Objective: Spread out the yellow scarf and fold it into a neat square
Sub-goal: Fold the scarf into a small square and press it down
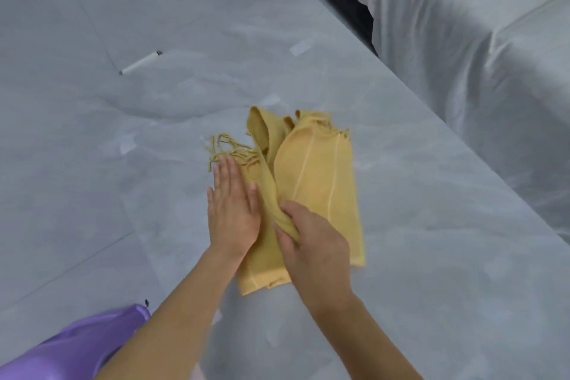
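The yellow scarf (320, 182) lies partly folded on the grey covered surface (154, 133), with fringed ends showing at its far left and far right corners. My left hand (231, 207) rests flat, fingers together, on the scarf's left part just below the fringe. My right hand (311, 244) pinches a raised fold of the scarf that runs up the middle like a ridge. The near part of the scarf is hidden under my hands and forearms.
A white marker pen (140, 63) lies on the surface at the far left. A purple plastic object (77, 345) sits at the near left corner. White draped fabric (481, 40) covers furniture to the right, past the surface's edge.
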A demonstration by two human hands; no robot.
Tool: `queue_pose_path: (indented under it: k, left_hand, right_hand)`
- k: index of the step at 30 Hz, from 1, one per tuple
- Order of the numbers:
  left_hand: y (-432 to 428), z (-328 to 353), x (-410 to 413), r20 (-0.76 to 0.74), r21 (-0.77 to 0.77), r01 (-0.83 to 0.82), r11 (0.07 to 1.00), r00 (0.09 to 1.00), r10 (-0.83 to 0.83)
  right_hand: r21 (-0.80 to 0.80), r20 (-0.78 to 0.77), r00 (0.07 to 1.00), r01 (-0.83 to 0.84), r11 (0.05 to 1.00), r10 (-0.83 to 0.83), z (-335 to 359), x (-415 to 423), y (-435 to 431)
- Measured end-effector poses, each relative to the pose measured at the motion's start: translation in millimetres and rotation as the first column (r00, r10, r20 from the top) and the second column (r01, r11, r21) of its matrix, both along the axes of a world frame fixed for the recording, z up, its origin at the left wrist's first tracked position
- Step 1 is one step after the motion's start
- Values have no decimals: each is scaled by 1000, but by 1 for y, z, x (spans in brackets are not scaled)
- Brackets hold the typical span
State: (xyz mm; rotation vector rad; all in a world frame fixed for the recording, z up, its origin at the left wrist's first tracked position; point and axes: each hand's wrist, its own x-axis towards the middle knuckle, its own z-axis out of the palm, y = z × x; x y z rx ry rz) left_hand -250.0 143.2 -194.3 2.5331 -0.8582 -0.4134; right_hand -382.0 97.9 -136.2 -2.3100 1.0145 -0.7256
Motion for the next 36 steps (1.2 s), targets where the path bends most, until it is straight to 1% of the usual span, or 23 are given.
queue_pose_path:
  k: [2,4,7,9,10,11,13,14,15,16,17,18,19,21,22,23,25,26,27,29,31,33,36]
  left_hand:
    - [16,0,17,-67,-94,-52,994,997,46]
    - [29,0,31,-126,-164,-132,978,986,112]
    - [37,5,43,-198,-217,-265,939,954,224]
    - [32,13,43,-205,-263,-252,931,958,201]
    - [27,18,40,-176,-291,-186,939,975,138]
    - [21,23,36,-126,-310,-79,948,991,41]
    - [3,33,25,16,-269,197,943,980,-200]
    - [-6,36,19,91,-209,334,919,942,-322]
    - [-15,36,13,171,-127,460,879,883,-438]
    - [-23,33,9,252,-17,563,826,802,-541]
    - [-29,30,7,296,109,627,772,720,-627]
    - [-33,24,7,298,220,647,730,668,-682]
    - [-35,18,11,282,300,632,715,657,-699]
    - [-37,9,22,250,385,550,741,711,-657]
    - [-36,5,29,232,402,509,761,748,-622]
    - [-35,2,34,219,407,474,781,779,-587]
    - [-31,0,41,214,388,428,816,820,-531]
    - [-28,0,41,208,372,414,831,835,-510]
    - [-25,-1,39,193,354,404,843,851,-489]
    - [-18,-7,32,172,320,384,866,875,-452]
    - [-14,-14,29,153,310,365,878,893,-424]
    - [-14,-21,29,125,295,349,889,909,-398]
    - [-13,-29,29,130,289,340,895,912,-389]
  right_hand:
    - [-33,-10,999,-51,998,51,-6,17,20]
    - [-1,-44,995,-94,996,94,-16,29,35]
    - [70,-187,964,-177,982,187,-39,36,51]
    - [63,-245,924,-286,956,293,-53,33,57]
    - [51,-249,907,-337,940,339,-56,30,58]
    - [32,-244,894,-380,924,376,-58,26,57]
    - [-11,-205,881,-438,899,427,-57,18,53]
    - [-29,-181,876,-458,888,446,-56,14,51]
    - [-41,-164,871,-476,879,464,-56,11,48]
    - [-41,-152,864,-491,870,480,-55,8,47]
    - [-38,-144,855,-507,861,497,-55,7,46]
    - [-33,-140,846,-523,851,515,-56,5,46]
    - [-26,-140,833,-543,839,535,-58,4,46]
    - [2,-148,804,-583,813,576,-58,0,42]
    - [-4,-142,814,-570,822,564,-56,-2,38]
    - [-26,-125,846,-525,850,519,-52,-4,33]
    - [-58,-115,929,-360,931,352,-46,-4,17]
    - [-56,-165,953,-265,963,253,-44,-3,8]
    - [-44,-257,951,-188,981,171,-45,-1,0]
    - [24,-458,881,-123,992,121,-51,3,-11]
    - [103,-579,800,-117,988,155,-60,9,-10]
    - [142,-642,745,-113,983,179,-69,13,-2]
    - [153,-678,710,-118,981,191,-81,14,7]
